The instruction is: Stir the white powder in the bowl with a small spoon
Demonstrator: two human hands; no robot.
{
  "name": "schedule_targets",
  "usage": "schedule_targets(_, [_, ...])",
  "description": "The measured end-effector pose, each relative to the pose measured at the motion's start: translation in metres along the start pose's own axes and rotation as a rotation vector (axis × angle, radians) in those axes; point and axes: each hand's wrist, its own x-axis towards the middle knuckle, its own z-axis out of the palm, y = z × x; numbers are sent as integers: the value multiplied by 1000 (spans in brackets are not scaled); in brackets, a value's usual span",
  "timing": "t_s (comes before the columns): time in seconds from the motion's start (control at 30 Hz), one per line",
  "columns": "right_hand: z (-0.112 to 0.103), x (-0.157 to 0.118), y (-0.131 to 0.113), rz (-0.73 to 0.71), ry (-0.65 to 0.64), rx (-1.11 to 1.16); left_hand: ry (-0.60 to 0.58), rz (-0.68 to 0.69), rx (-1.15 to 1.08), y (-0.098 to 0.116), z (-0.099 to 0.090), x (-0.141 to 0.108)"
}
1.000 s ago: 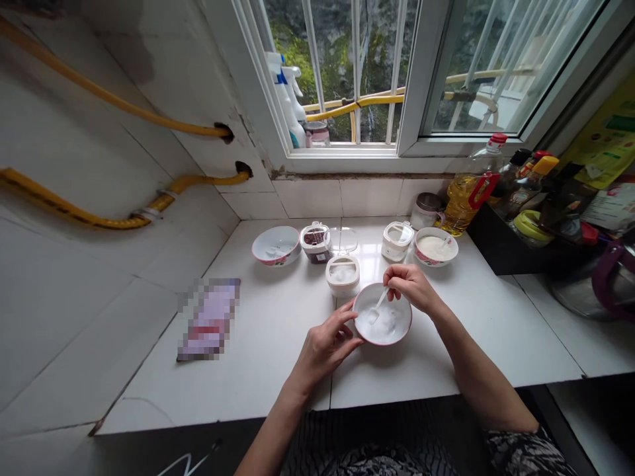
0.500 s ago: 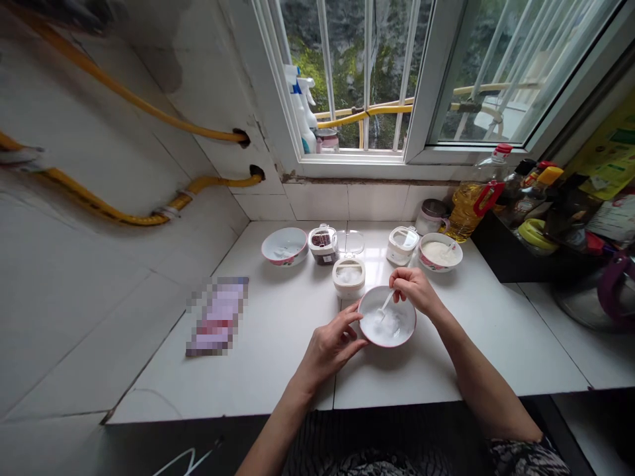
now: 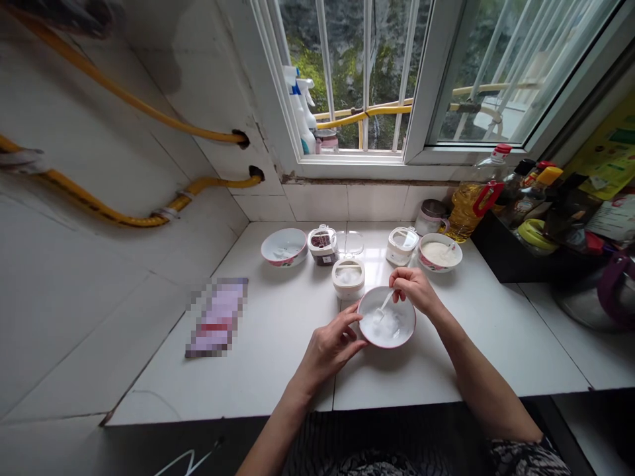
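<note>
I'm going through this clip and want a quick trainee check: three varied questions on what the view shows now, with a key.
1. Which hand holds the white spoon?
2. True or false: the left hand is touching the white bowl into which that utensil dips.
3. What colour shows inside the small container just right of the floral bowl at the picture's back left?
A. Bright green
B. Dark red
C. Golden yellow

Key
1. The right hand.
2. True; its fingers are at the left edge.
3. B.
</note>
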Motion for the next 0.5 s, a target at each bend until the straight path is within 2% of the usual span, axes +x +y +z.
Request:
schedule_targets(0.13, [-3,3,-1,34,3,128,-12,-4,5,1,-1,0])
schedule_targets(0.23, [-2,5,-3,-10,66,204,-8,7,15,0,0,0])
schedule_targets(0.4, [11,2,-8,-257,229,132,2,21,11,0,0,1])
schedule_targets(0.5, [21,-3,-11,-476,307,-119,-2,9,7,1,0,1])
